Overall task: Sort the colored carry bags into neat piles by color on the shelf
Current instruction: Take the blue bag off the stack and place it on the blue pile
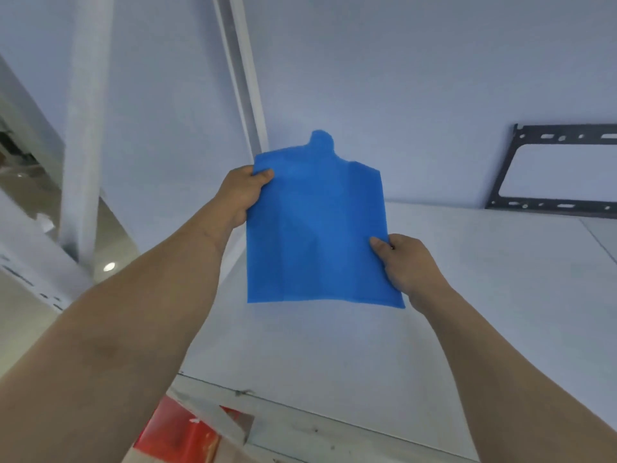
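A flat blue carry bag (pixel 317 228) is held out above a white shelf top (pixel 467 295), its handle tab pointing away from me toward the wall. My left hand (pixel 240 195) pinches the bag's far left corner between thumb and fingers. My right hand (pixel 405 265) pinches the bag's right edge near its lower corner. The bag hangs spread between both hands, slightly creased down the middle. No other coloured bags lie on the shelf top in this view.
A black metal bracket frame (pixel 554 172) leans against the white wall at the back right. A white post (pixel 83 135) rises at the left. Something red (pixel 187 432) shows below the shelf's front edge (pixel 300 416).
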